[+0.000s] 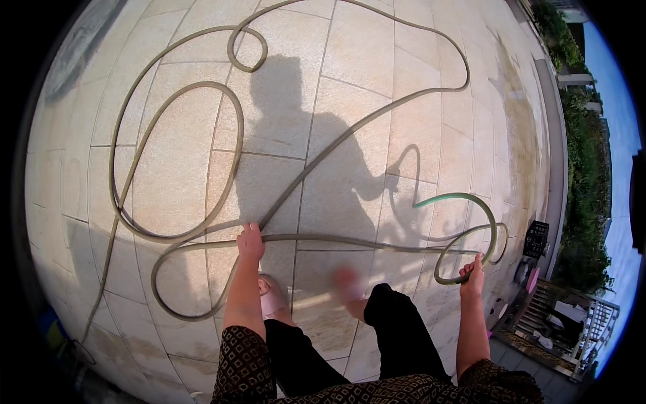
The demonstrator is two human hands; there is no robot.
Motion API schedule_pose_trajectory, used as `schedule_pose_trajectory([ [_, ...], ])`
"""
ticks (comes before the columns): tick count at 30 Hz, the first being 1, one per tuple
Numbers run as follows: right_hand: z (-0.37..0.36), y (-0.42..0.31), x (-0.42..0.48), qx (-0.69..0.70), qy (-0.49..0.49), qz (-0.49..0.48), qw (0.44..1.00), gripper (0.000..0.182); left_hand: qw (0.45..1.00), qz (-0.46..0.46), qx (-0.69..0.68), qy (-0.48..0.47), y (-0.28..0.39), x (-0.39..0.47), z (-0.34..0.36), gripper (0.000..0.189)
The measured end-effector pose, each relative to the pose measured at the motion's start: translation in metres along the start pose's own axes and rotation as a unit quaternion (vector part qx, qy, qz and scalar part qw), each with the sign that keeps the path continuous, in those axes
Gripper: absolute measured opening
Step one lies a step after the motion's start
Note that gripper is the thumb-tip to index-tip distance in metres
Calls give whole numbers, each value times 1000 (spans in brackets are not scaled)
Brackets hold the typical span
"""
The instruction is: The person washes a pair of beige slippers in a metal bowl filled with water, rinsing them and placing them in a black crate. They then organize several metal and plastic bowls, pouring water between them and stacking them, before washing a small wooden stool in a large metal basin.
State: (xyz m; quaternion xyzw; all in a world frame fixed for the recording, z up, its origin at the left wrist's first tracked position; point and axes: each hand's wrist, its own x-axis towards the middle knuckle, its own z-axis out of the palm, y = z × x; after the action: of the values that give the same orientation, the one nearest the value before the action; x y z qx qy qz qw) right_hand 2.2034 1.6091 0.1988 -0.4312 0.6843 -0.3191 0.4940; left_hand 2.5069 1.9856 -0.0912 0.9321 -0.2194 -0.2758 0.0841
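Note:
A long garden hose (323, 160) lies in wide loops over pale stone paving and runs up to both hands. My left hand (251, 242) grips it near the lower middle, where two stretches of the hose meet at the fingers. Out to the right, my right hand (473, 272) is closed around the hose near its greenish end part, which arcs up and back to the left. A small loop hangs beside that hand. My feet, in light footwear, are between the two hands, the right one blurred.
Hose coils cover the paving (348, 55) ahead and to the left. Along the right are a low wall edge (551, 151), green hedges (583, 192), a black crate-like object (536, 239) and a wooden slatted structure (540, 318). A blue object (49, 323) sits far left.

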Motion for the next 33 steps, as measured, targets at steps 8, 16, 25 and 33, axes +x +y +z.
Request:
schedule_pose_trajectory([
  [8, 14, 12, 11, 34, -21, -7, 999, 41, 996, 11, 66, -52, -11, 29, 35, 29],
  [16, 6, 11, -25, -83, -70, 28, 994, 42, 991, 46, -39, -117, 40, -29, -78, 22],
  [25, 22, -78, -160, -271, -140, -44, 951, 41, 986, 130, -77, -73, 91, -185, -332, 15],
  [33, 26, -143, -284, -225, -271, -14, 936, 43, 993, 108, -44, -27, 52, -343, -500, 12],
])
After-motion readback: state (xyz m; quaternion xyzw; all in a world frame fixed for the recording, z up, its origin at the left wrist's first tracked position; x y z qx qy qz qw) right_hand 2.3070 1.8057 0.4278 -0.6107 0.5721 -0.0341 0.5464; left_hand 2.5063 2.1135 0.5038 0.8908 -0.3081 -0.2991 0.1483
